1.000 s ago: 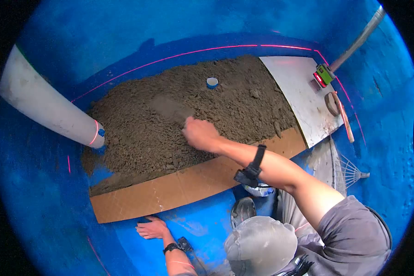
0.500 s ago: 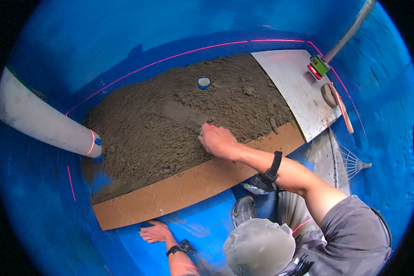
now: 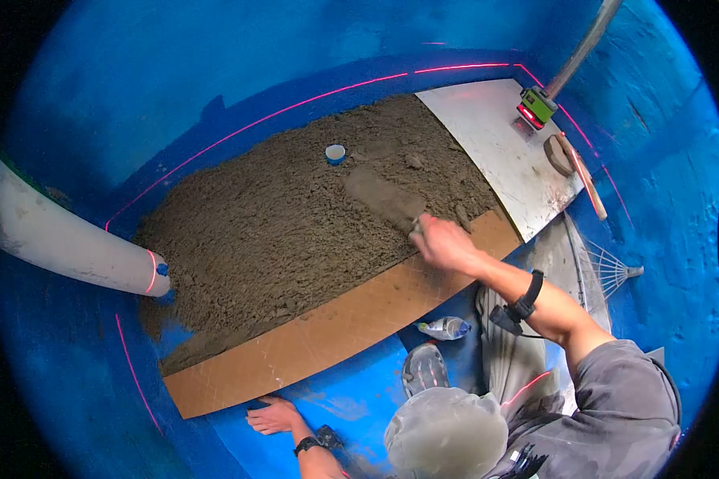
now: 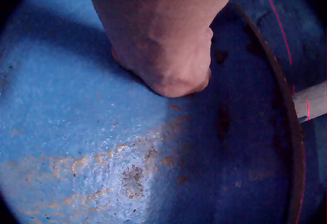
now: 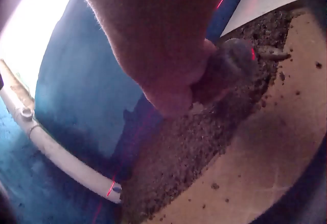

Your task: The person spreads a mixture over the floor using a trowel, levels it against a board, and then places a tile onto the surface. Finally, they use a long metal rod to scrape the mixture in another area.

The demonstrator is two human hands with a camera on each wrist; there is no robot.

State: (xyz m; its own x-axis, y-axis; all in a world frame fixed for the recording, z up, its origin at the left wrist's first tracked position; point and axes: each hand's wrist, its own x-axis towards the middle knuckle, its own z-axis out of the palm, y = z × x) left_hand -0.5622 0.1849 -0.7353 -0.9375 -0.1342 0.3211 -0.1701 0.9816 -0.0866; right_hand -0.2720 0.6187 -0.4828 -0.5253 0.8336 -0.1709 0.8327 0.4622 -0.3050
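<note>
In the head view my right hand [image 3: 446,242] has its fingers curled round the handle of a trowel, whose mortar-coated blade [image 3: 382,197] lies flat on grey-brown mortar [image 3: 248,231]. The right wrist view shows that hand [image 5: 173,88] from behind, above the mortar [image 5: 189,147]; the grip itself is partly hidden. My left hand [image 3: 275,416] rests with spread fingers on the blue floor [image 3: 335,395], beside the brown board [image 3: 295,343]. From the left wrist view, only the back of the left hand [image 4: 176,76] is plain.
A small white-and-blue cup [image 3: 335,154] stands in the mortar. On the right, a white board [image 3: 503,144] bears a green laser level [image 3: 537,107] and a wooden-handled tool [image 3: 585,177]. A thick pipe [image 3: 72,243] juts in from the left. A bottle [image 3: 445,328] lies near the shoe [image 3: 425,369].
My right hand has moved rightward and a little down with the trowel, drawing its blade across the mortar. My left hand stays on the floor. The head view has shifted slightly.
</note>
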